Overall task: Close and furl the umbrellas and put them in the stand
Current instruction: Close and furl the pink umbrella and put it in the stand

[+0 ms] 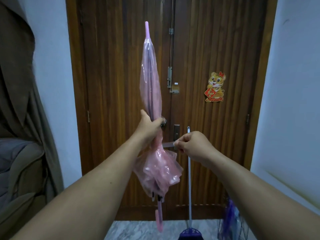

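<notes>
Wooden door (121, 101): behind both our hands, filling the background.
Curtain (22, 101): far off to the side of our left hand.
Pink umbrella (151, 80): closed, held upright with its tip above our left hand (149, 125), whose fingers wrap its middle; loose canopy bunches below that hand, curved handle lowest.
Broom (190, 187): leaning on the door, under our right hand (192, 146).
Tiger sticker (215, 87): above our right hand.
Strap (168, 144): pinched in our right fingertips, drawn taut from the umbrella.
</notes>
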